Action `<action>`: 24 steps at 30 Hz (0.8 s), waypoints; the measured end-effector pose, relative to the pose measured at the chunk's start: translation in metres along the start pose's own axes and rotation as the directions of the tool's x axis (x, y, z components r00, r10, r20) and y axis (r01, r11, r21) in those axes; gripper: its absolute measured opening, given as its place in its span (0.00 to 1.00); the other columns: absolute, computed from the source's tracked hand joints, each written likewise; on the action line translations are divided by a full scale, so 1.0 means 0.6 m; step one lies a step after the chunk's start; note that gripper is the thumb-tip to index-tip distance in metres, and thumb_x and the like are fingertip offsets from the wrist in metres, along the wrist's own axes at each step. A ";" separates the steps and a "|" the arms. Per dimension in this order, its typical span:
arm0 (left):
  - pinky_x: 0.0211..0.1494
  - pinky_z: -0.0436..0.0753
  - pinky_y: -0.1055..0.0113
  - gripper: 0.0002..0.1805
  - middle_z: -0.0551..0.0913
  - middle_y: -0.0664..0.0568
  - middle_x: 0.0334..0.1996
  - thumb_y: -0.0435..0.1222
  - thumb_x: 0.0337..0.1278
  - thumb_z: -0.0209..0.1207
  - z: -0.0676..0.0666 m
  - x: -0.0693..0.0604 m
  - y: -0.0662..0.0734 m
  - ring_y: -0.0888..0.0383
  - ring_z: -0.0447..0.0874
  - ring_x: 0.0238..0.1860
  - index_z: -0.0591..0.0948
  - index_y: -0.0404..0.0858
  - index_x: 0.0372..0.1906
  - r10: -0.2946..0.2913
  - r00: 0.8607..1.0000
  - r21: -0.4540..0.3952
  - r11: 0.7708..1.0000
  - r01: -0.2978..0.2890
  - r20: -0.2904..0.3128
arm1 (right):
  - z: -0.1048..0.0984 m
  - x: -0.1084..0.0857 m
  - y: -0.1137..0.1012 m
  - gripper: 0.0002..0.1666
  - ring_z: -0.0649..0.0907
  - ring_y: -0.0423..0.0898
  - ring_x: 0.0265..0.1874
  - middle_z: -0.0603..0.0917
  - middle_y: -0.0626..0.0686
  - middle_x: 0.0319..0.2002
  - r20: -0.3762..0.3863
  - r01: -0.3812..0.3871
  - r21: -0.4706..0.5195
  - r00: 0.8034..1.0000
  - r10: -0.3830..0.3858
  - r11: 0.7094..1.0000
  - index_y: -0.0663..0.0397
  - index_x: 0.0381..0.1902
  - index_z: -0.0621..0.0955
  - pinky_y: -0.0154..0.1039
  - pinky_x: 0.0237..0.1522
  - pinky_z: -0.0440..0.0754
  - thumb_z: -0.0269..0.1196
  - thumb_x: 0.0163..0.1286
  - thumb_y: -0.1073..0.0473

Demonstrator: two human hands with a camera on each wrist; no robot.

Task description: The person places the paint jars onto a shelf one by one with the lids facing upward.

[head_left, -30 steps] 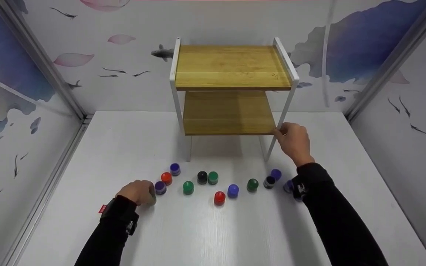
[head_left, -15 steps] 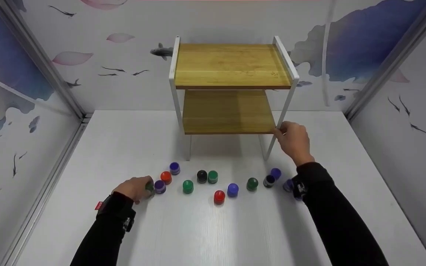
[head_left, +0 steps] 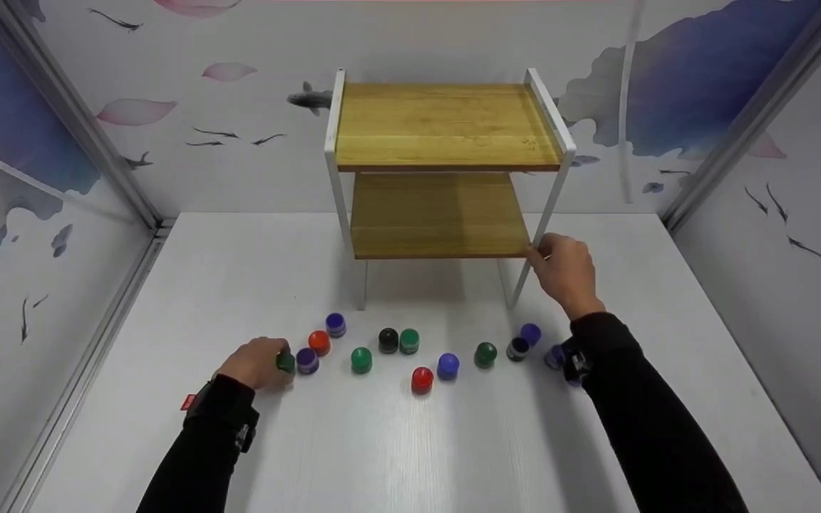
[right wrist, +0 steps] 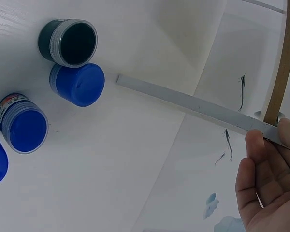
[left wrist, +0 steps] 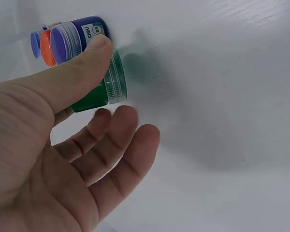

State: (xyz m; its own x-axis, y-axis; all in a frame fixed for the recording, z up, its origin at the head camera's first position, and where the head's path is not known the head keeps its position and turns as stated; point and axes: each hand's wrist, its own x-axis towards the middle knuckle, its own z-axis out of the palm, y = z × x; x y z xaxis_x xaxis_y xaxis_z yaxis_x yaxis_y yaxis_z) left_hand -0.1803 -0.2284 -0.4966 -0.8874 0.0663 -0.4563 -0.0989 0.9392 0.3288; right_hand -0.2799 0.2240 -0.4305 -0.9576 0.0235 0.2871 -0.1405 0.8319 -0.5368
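In the head view my left hand (head_left: 257, 362) is low over the table at the left. It holds a small green paint jar (left wrist: 92, 99) under the thumb; the other fingers curve loosely and the index finger is mostly hidden. A purple-lidded jar (head_left: 307, 360) stands right beside it, with an orange-red jar (head_left: 319, 343) and a blue-purple jar (head_left: 336, 325) behind. My right hand (head_left: 566, 274) grips the white front leg (right wrist: 198, 105) of a two-tier shelf at the lower wooden board (head_left: 439, 221), thumb and fingers around it.
Several more jars stand before the shelf, among them a black jar (head_left: 388, 340), a red jar (head_left: 422, 380) and a blue jar (head_left: 447, 367). The upper board (head_left: 446, 128) is bare. Patterned walls bound the white table (head_left: 353, 456) at the back and sides.
My left hand has shifted slightly left and away from me, and the green jar has come into view at its fingertips. My right hand stays on the shelf leg.
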 end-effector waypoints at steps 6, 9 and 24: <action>0.50 0.79 0.48 0.14 0.83 0.40 0.41 0.32 0.59 0.59 0.002 0.001 -0.003 0.47 0.80 0.40 0.79 0.32 0.50 0.052 0.996 0.008 0.999 -0.052 -0.068 | 0.001 0.000 0.001 0.14 0.86 0.58 0.33 0.87 0.63 0.33 -0.017 0.020 -0.012 1.000 -0.020 1.000 0.66 0.36 0.84 0.52 0.36 0.82 0.63 0.69 0.57; 0.59 0.75 0.43 0.19 0.82 0.36 0.50 0.31 0.61 0.56 0.005 0.001 -0.005 0.39 0.80 0.51 0.78 0.31 0.57 0.065 0.994 -0.010 0.998 -0.066 -0.088 | 0.001 0.001 0.000 0.14 0.86 0.57 0.33 0.87 0.63 0.33 -0.017 0.019 -0.011 1.000 -0.019 1.000 0.66 0.36 0.85 0.52 0.35 0.81 0.63 0.69 0.57; 0.50 0.80 0.48 0.20 0.81 0.34 0.45 0.32 0.64 0.57 0.007 0.014 -0.010 0.48 0.81 0.40 0.67 0.30 0.56 0.060 0.988 -0.042 0.997 -0.066 -0.140 | 0.002 0.001 0.001 0.13 0.85 0.56 0.32 0.88 0.62 0.34 -0.011 -0.006 0.017 1.000 0.006 1.000 0.64 0.36 0.85 0.50 0.34 0.80 0.63 0.69 0.56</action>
State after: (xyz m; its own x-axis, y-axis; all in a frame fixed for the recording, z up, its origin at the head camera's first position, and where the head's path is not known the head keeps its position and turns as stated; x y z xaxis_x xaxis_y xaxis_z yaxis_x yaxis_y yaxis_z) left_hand -0.1850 -0.2318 -0.5059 -0.9461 0.0745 -0.3152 -0.0585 0.9179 0.3924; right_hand -0.2807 0.2235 -0.4318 -0.9555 0.0350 0.2929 -0.1391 0.8222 -0.5519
